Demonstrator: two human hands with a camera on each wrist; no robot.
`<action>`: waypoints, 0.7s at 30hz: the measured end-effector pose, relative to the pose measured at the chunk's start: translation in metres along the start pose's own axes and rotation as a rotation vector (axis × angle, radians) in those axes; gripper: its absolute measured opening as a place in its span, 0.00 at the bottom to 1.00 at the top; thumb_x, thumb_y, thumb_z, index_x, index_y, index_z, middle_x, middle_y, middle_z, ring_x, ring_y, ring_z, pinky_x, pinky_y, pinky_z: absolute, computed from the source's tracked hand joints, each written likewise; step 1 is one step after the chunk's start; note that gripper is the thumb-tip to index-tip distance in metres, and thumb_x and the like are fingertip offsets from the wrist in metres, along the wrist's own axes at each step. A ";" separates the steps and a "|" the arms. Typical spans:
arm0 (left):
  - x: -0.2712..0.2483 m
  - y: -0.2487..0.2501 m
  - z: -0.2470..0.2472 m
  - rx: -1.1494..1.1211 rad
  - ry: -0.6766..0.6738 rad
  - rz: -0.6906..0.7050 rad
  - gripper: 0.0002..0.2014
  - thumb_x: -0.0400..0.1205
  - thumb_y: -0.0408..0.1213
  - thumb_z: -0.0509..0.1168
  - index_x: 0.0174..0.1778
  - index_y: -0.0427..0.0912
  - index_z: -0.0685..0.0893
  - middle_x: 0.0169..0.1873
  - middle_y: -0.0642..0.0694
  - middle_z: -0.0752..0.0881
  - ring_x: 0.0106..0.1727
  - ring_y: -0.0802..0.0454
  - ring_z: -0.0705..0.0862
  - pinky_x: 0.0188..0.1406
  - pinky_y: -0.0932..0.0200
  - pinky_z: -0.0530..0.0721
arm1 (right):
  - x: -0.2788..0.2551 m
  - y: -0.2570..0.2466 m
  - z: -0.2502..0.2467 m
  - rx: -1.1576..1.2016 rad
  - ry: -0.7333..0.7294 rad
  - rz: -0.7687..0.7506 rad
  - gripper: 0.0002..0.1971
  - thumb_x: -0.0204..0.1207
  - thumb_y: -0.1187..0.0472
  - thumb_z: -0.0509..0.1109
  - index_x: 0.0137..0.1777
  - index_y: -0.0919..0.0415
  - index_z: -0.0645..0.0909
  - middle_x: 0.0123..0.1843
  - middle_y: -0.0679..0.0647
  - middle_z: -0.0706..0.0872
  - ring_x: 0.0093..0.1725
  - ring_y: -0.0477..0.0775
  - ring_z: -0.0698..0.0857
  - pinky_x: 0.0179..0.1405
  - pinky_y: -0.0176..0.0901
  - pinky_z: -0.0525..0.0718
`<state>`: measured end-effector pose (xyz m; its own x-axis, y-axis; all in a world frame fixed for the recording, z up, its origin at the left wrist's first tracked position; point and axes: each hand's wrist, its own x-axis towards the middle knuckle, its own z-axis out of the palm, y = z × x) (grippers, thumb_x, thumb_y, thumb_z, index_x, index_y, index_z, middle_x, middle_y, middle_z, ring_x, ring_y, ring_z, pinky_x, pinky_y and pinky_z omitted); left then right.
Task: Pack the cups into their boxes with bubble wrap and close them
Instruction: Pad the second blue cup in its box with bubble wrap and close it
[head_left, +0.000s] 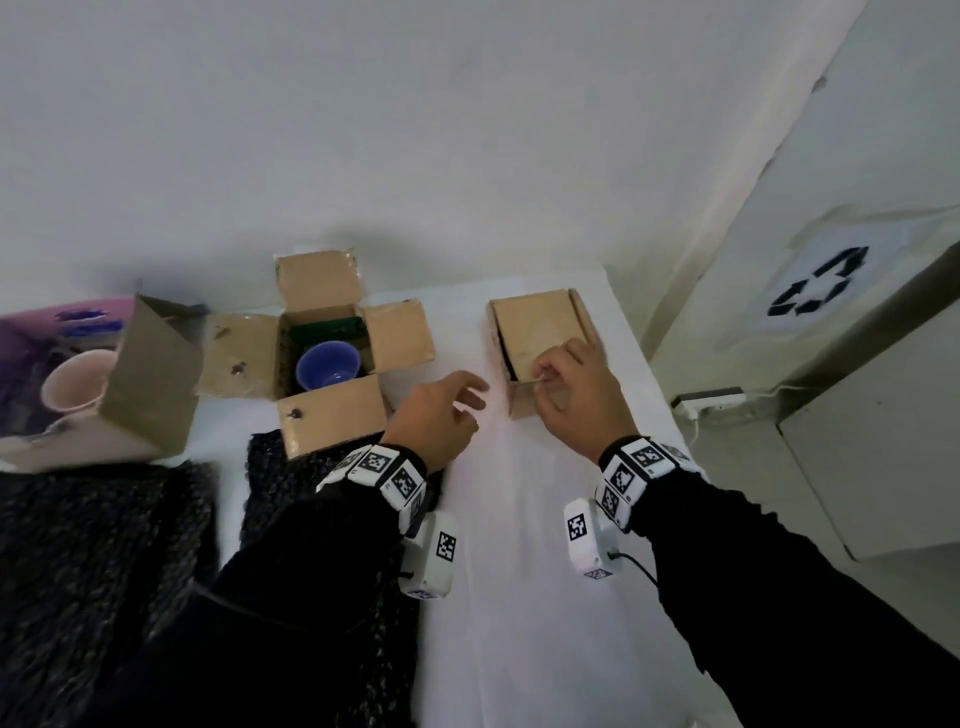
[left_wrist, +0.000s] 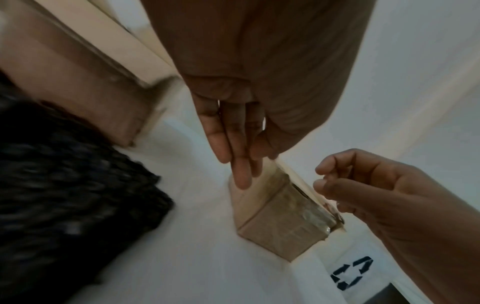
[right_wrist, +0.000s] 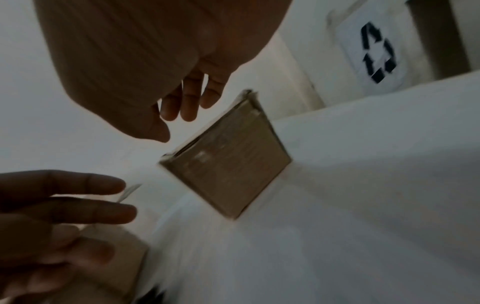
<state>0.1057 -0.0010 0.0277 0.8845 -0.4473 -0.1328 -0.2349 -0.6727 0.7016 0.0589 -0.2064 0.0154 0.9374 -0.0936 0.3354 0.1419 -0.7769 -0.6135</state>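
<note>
- Only the head view shows the blue cup (head_left: 328, 370) in the open box (head_left: 311, 353); right hand (head_left: 576, 395) pinches the closed box's (head_left: 540, 332) flap.
- Left wrist view: left hand (left_wrist: 233, 123) fingers straight, holding nothing.

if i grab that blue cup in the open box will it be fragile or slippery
The blue cup looks glazed and glossy, so it is probably breakable and somewhat slick. It stands upright inside the open box, whose walls should keep it from tipping. It looks small, so likely light; the left hand hovers nearest.
</note>
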 end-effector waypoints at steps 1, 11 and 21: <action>-0.010 -0.007 -0.006 0.005 -0.021 0.001 0.18 0.75 0.26 0.64 0.53 0.54 0.82 0.45 0.59 0.89 0.40 0.60 0.87 0.51 0.58 0.86 | -0.003 -0.012 0.008 0.047 -0.013 -0.018 0.08 0.69 0.65 0.71 0.46 0.55 0.79 0.45 0.47 0.78 0.43 0.48 0.79 0.40 0.41 0.78; -0.140 -0.125 -0.077 -0.005 0.049 -0.266 0.12 0.70 0.31 0.65 0.39 0.57 0.84 0.38 0.57 0.89 0.40 0.59 0.87 0.51 0.53 0.86 | -0.049 -0.127 0.119 0.148 -0.607 -0.159 0.13 0.71 0.52 0.71 0.56 0.50 0.80 0.51 0.47 0.81 0.52 0.48 0.81 0.53 0.50 0.83; -0.172 -0.192 -0.074 0.164 -0.098 -0.281 0.33 0.71 0.51 0.75 0.71 0.53 0.72 0.62 0.49 0.74 0.63 0.50 0.78 0.63 0.52 0.80 | -0.064 -0.152 0.167 -0.316 -0.615 -0.097 0.18 0.70 0.38 0.72 0.57 0.43 0.79 0.55 0.44 0.80 0.63 0.55 0.72 0.58 0.53 0.66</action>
<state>0.0285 0.2489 -0.0322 0.8826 -0.2806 -0.3773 -0.0564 -0.8598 0.5075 0.0300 0.0214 -0.0322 0.9484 0.2820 -0.1448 0.2218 -0.9167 -0.3322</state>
